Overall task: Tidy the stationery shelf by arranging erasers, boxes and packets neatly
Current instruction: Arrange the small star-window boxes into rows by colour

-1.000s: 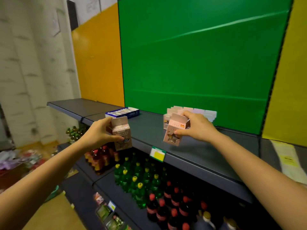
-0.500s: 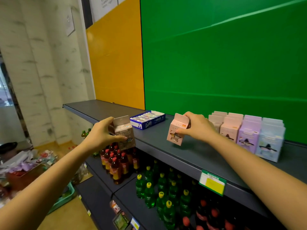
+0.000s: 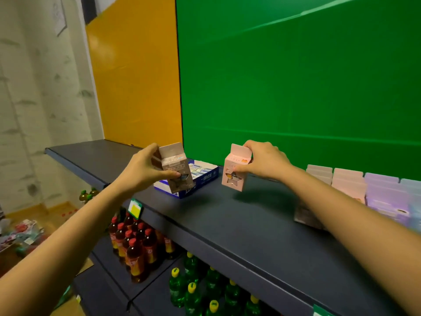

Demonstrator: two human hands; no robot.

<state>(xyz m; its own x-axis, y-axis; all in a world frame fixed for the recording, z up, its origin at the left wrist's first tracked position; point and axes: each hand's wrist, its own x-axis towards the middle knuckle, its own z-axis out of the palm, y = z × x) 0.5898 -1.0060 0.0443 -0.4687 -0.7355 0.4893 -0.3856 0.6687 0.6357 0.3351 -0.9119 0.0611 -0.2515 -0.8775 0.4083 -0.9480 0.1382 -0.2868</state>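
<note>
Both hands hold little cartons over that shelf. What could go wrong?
The right forearm crosses in front of the row of pastel boxes and could topple them. The brown carton in the left hand hangs in the air by the blue eraser tray; a slip might drop it.

A green panel (image 3: 296, 87) fills 12 to 3 o'clock, an orange panel (image 3: 134, 76) at 11, a pale streaked wall (image 3: 41, 99) at 9 (paper sheet (image 3: 59, 17) high up); dark shelf (image 3: 239, 224) below.

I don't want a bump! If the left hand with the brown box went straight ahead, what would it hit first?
Probably the blue eraser tray, just beyond the brown box the left hand holds, though depth is unclear.
</note>
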